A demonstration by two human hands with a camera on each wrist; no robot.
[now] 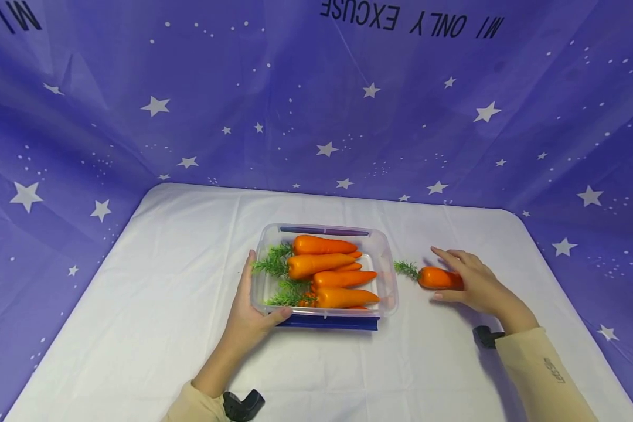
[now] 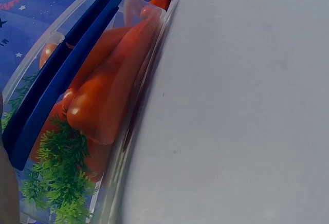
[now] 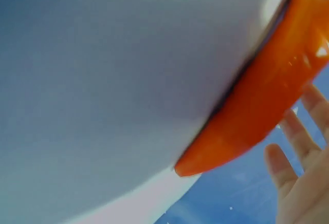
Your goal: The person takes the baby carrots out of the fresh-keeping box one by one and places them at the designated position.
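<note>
A clear plastic storage box (image 1: 390, 278) stands on the table with several orange carrots (image 1: 322, 266) inside, their green tops toward the left. My left hand (image 1: 249, 319) holds the box at its near left corner, thumb over the front rim and fingers along the left side. In the left wrist view, carrots with feathery leaves (image 2: 61, 167) show through the box wall. To the right of the box lies a single carrot (image 1: 435, 278), leaves pointing left. Over its tapered end is my right hand (image 1: 477, 285), thumb and fingers spread on either side. The right wrist view shows those fingers (image 3: 295, 136) extended beside the carrot.
Blue latch flaps (image 1: 327, 322) hang out from the box's near side, with another along the far rim. A white cloth (image 1: 200, 234) covers the table. Purple curtains with white stars (image 1: 295, 117) rise behind it and at both sides.
</note>
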